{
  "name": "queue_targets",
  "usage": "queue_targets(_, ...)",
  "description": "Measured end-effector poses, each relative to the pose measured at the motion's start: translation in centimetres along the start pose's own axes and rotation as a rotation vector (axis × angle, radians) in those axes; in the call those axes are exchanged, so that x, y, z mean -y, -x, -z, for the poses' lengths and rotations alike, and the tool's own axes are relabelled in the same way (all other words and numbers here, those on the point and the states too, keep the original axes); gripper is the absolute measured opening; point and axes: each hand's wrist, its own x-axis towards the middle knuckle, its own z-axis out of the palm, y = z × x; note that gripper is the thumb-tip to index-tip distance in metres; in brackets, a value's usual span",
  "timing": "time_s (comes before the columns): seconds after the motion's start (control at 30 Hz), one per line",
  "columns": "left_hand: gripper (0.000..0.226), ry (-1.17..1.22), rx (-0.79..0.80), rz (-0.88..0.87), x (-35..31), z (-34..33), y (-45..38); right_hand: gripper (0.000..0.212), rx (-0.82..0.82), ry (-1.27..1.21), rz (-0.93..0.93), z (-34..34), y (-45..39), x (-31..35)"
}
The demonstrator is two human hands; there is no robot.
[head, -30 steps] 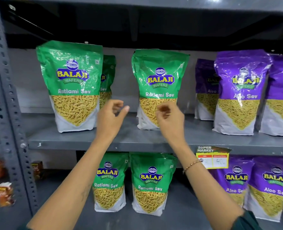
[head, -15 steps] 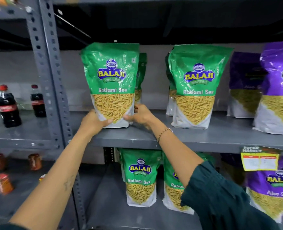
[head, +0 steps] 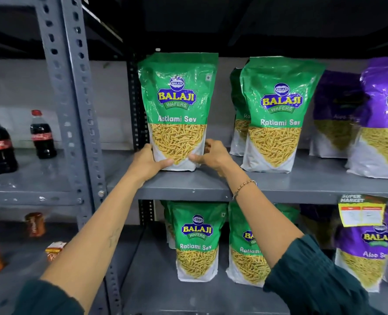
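Note:
A green Balaji Ratlami Sev pouch (head: 177, 105) stands upright at the left end of the grey middle shelf (head: 188, 189). My left hand (head: 148, 161) grips its lower left corner, thumb across the front. My right hand (head: 212, 155) grips its lower right corner, fingers curled round the side. Both arms reach up from below. The back of the pouch is hidden.
Two more green pouches (head: 277, 114) stand to the right, then purple Aloo Sev pouches (head: 381, 119). More green pouches (head: 196, 242) fill the shelf below. A perforated steel upright (head: 75, 114) divides off cola bottles (head: 43, 135) on the left. A yellow price tag (head: 361, 212) hangs at the right.
From empty between the pouches a second ago, both hands went left and took the left pouch by its lower corners. The view swung left and closer, and the pouch now stands straighter.

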Motion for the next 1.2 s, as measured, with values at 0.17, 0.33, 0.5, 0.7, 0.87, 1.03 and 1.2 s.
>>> queue_targets(0.17, 0.072, -0.048, -0.002, -0.046, -0.4, -0.2, 0.4, 0.059, -0.01, 0.025, -0.015, -0.1, 0.1, -0.1)
queue_targets(0.33, 0.072, -0.064, 0.028, -0.063, -0.5, -0.2, 0.6, 0.054, -0.007, 0.034, -0.005, -0.1, 0.8, 0.1)
queue_targets(0.5, 0.081, -0.054, -0.137, -0.157, -1.1, 0.0, 2.6, 0.054, -0.051, 0.185, 0.035, 0.3, 3.6, 1.4)
queue_targets(0.7, 0.015, 0.339, -0.472, -0.492, -2.5, -3.2, 10.8, 0.011, -0.464, 0.129, 0.356, -0.7, 12.2, 1.9)
queue_targets(0.87, 0.01, 0.335, -0.261, -0.442, 3.3, -9.2, 15.7, 0.008, -0.402, 0.139, 0.388, -3.1, 19.4, -6.1)
queue_targets(1.03, 0.071, 0.041, 0.02, -0.07, 11.5, -14.4, 15.1, 0.026, 0.02, 0.349, -0.235, -4.8, 18.7, -18.5)
queue_targets(1.2, 0.113, -0.128, 0.37, 0.193, 16.4, -17.5, 13.6, 0.087, 0.362, 0.335, -0.473, -6.7, 18.4, -22.6)
